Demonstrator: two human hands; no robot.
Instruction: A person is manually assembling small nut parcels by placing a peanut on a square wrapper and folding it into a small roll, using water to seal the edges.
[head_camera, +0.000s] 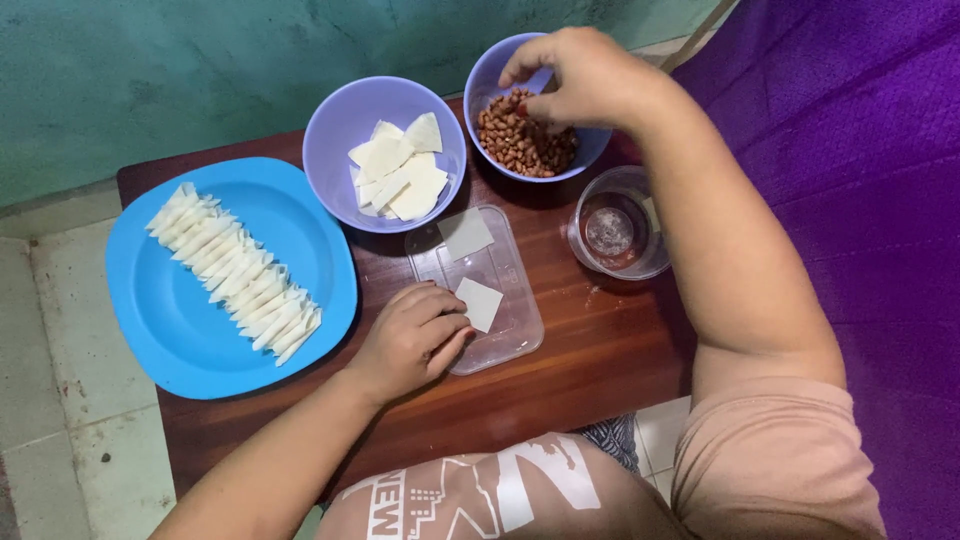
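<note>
Two hands work over a dark wooden desk (590, 360), seen from above. The right hand (585, 75) reaches across to the far purple bowl (490, 75) of brown peanuts (520, 140); its fingers (520, 68) are drawn together in a narrow pinch over the heap, at the bowl's left half. Whether a nut sits between the tips cannot be told, since the knuckles hide the gap.

The left hand (410, 335) rests on the near-left corner of a clear plastic lid (510, 330) lying flat on the desk. Its fingers (445, 320) are loosely curled, touching the left edge of a small square wrapper (481, 303), which lies just to the right of the fingertips and is turned corner-wise like a diamond. A second square wrapper (466, 233) lies farther along the lid, apart from both hands.

The peanuts stand beyond and to the right of the near wrapper, with the second wrapper between. The left hand is much the nearer to the wrapper; the right hand alone is at the nuts.

A nearer purple bowl (340, 130) holds a stack of unfolded wrappers (400, 175). A blue plate (160, 320) at left carries a slanting row of folded pieces (235, 270). A clear glass (615, 235) stands right of the lid.
</note>
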